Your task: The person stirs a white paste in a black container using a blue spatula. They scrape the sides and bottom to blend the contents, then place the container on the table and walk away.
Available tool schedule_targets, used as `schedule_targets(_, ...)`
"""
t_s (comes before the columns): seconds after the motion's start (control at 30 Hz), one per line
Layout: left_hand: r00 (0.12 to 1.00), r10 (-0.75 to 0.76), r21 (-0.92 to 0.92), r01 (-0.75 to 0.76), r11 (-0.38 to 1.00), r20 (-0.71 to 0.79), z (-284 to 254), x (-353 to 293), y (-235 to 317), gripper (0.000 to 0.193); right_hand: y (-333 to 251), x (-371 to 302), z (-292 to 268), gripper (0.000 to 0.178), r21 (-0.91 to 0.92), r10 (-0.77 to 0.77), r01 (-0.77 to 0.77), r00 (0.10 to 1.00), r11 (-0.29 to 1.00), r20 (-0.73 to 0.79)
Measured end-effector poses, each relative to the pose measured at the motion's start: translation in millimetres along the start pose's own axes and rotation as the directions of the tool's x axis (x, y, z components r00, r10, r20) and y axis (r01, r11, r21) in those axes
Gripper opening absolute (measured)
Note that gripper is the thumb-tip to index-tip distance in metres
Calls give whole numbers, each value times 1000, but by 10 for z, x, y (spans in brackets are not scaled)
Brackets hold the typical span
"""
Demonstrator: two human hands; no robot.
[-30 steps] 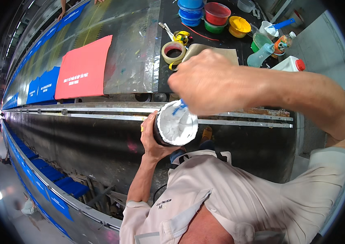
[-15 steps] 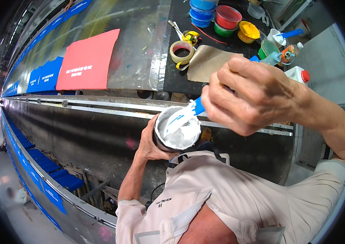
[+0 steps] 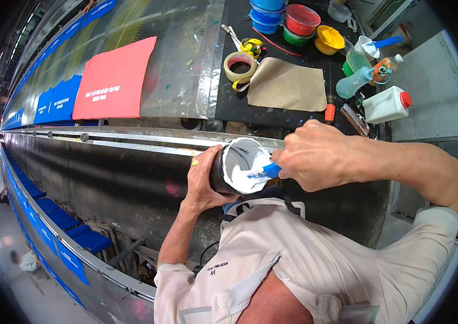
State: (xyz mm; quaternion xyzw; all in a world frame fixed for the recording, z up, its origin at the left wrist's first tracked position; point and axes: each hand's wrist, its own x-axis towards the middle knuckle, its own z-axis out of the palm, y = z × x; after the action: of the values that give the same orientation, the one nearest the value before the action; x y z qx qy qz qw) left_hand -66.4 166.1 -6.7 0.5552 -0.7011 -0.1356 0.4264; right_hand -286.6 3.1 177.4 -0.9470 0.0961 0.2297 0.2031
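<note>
My left hand [image 3: 203, 182] is wrapped round the side of a dark tub [image 3: 219, 174], which is tilted toward the right. White paste [image 3: 241, 178] coats its inner wall and rim. In my right hand [image 3: 315, 156] is the handle of a blue spatula [image 3: 271, 170], gripped in closed fingers. The spatula's paste-smeared end lies inside the tub against the white paste, near the rim on the right. How deep the tip reaches is hidden by the paste.
Ahead, a black tabletop holds a tape roll [image 3: 239, 66], brown paper [image 3: 287, 86], paint tubs [image 3: 302, 20], a squeeze bottle [image 3: 354, 82] and a white jug [image 3: 386, 105]. A coral fabric piece [image 3: 114, 81] lies to the left. Metal rails [image 3: 148, 141] run along the table edge.
My right hand has come down and brought the spatula from above the tub to its right inner rim. The tub has tipped further to the right, and the white jug is now uncovered.
</note>
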Motion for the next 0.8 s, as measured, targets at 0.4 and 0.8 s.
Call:
schedule_targets(0.4, 939, -309, -294, 341, 893, 149, -70, -38, 3, 118, 4, -166, -333, 16, -765, -409, -135, 779, 630, -474)
schedule_targets(0.8, 989, -99, -60, 93, 994, -106, 53, -146, -119, 116, 119, 44, -241, 10, -214, 6, -31, 993, 976, -116)
